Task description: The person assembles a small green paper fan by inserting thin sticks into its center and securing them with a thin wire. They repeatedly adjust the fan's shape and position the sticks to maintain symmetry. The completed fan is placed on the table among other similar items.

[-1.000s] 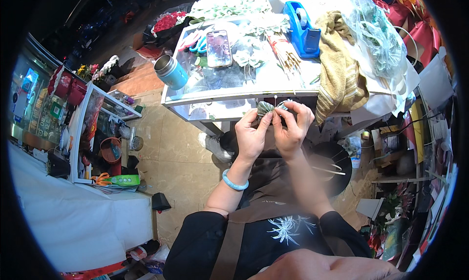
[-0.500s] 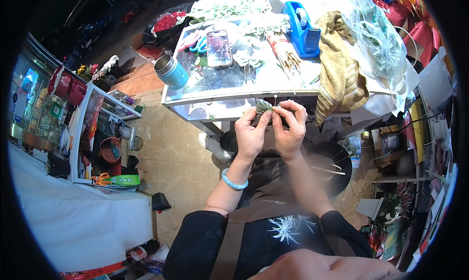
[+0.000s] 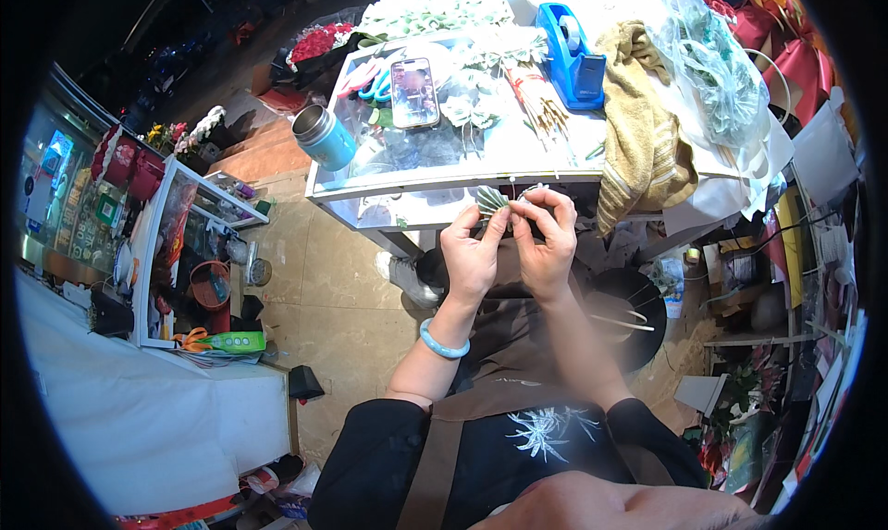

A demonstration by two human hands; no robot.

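My left hand (image 3: 473, 252) pinches a small green leaf (image 3: 490, 199) with pale stripes, just in front of the table's near edge. Close beside it, my right hand (image 3: 548, 251) has its thumb and fingertips pressed together by the leaf's base. Whatever is between those right fingertips is too small to make out. Behind the hands, on the glass-topped table (image 3: 416, 184), lie pale green leaves (image 3: 474, 110) and a bundle of thin stems (image 3: 536, 100) tied with red. A phone (image 3: 414, 92) rests to the left of them.
A blue cup (image 3: 325, 138) stands at the table's left corner. Further back is a blue tape dispenser (image 3: 573, 58). A mustard towel (image 3: 643, 128) hangs over the near edge, beside a clear plastic bag (image 3: 717, 86). A dark round container (image 3: 638, 299) is by my right forearm.
Both hands have shifted slightly left. The leaf has turned, with its striped face showing more plainly. Things on the table have stayed put.
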